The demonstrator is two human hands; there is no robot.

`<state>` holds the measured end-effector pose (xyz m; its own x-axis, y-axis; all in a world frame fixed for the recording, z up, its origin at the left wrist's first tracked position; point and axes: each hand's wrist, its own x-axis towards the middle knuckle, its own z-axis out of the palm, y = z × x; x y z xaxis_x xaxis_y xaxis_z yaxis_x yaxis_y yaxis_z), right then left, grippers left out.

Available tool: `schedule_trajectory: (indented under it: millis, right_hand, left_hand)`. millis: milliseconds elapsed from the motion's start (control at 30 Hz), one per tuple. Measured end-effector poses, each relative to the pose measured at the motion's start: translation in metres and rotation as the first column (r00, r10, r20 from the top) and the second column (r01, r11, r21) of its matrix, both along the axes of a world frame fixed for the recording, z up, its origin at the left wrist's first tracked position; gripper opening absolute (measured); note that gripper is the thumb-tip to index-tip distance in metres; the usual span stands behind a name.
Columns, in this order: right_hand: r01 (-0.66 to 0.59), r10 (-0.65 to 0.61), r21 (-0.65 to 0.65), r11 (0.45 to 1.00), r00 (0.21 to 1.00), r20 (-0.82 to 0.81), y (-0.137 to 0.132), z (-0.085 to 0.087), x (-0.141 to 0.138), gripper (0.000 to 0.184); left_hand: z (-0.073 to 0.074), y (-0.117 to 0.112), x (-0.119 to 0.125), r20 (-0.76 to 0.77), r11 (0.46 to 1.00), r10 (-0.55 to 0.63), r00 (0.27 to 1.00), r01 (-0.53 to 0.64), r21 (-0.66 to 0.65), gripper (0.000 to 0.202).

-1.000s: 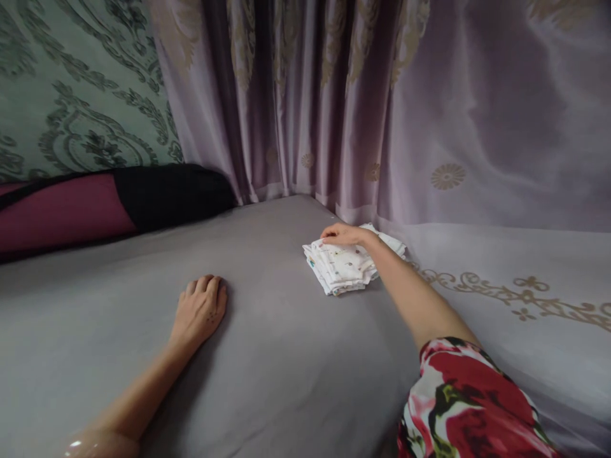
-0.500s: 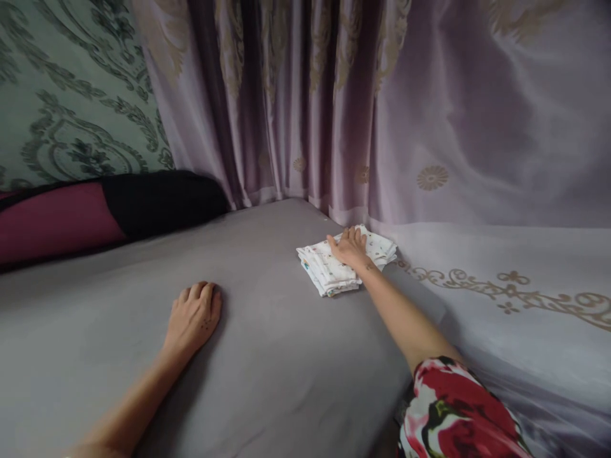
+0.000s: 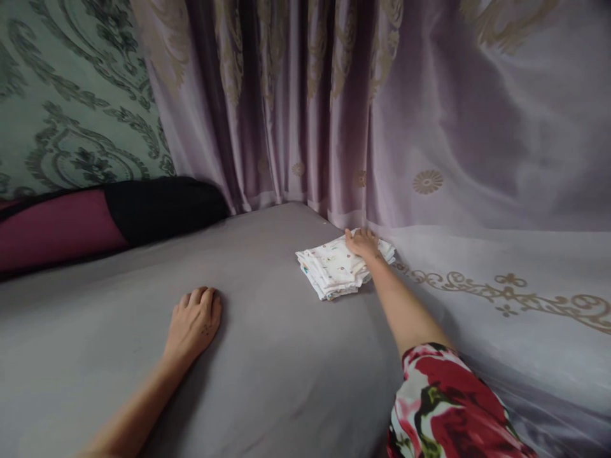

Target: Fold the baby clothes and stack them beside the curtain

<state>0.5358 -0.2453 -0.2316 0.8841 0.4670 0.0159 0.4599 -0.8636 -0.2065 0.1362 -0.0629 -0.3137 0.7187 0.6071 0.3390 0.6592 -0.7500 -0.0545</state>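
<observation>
A stack of folded white cloths with a small coloured print lies on the grey sheet of the bed, close to the curtain. On the right part of the stack rests my right hand, palm down, its fingers apart and not closed round the cloth. Its fingertips reach the far edge of the stack. My left hand leans on the sheet well to the left of the cloths, palm down and holding nothing, with the fingers slightly bent.
Purple curtains with gold patterns hang along the back and right side of the bed. A long black and maroon cushion lies at the far left against the green patterned wall. The bed's edge runs below my right arm.
My right hand has slid a little to the right over the top of the stack, uncovering more of the print. My left hand stays in place on the sheet.
</observation>
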Motion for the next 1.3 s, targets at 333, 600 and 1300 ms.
schedule_trajectory:
  millis: [333, 600, 1300]
  right_hand:
    - [0.032, -0.033, -0.016, 0.999, 0.999, -0.032, -0.025, -0.007, 0.019, 0.070]
    - [-0.072, 0.072, 0.002, 0.997, 0.996, 0.055, -0.026, 0.007, -0.018, 0.061]
    - [-0.605, 0.594, -0.052, 0.794, 0.755, 0.278, 0.036, -0.060, -0.056, 0.068]
  left_hand:
    - [0.003, -0.003, 0.001, -0.004, 1.000, 0.012, 1.000, -0.012, -0.021, 0.045]
    - [0.009, -0.009, 0.004, -0.013, 0.997, 0.043, 0.999, -0.044, -0.064, 0.041]
    - [0.014, 0.011, -0.017, 0.210, 0.900, -0.108, 0.972, 0.185, -0.394, 0.027]
